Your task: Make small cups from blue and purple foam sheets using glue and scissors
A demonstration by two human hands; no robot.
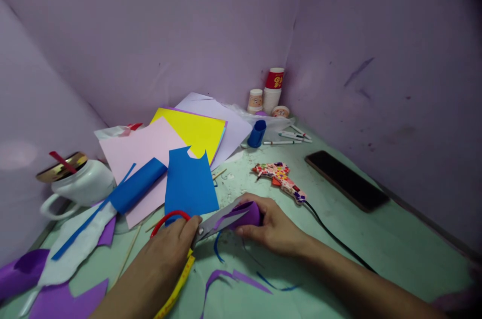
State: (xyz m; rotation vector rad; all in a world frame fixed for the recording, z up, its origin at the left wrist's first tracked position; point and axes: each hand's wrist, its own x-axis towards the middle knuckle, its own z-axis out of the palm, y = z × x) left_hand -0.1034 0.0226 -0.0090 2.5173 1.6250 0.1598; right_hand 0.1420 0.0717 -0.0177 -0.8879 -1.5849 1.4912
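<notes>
My left hand is closed round the red-handled scissors, whose metal blades point right, parted. Between the blades sits the near edge of a rolled purple paper tube. My right hand grips that tube, thumb at the front and fingers behind. Close under my left hand runs a yellow measuring tape, partly hidden by the wrist. A curled purple paper strip and a thin blue paper strip lie on the table below the hands.
A floral glue gun with a black cord lies beyond my right hand, beside a phone. Blue paper, yellow paper and a white cup are left. Pens, a blue tube and paper cups stand behind.
</notes>
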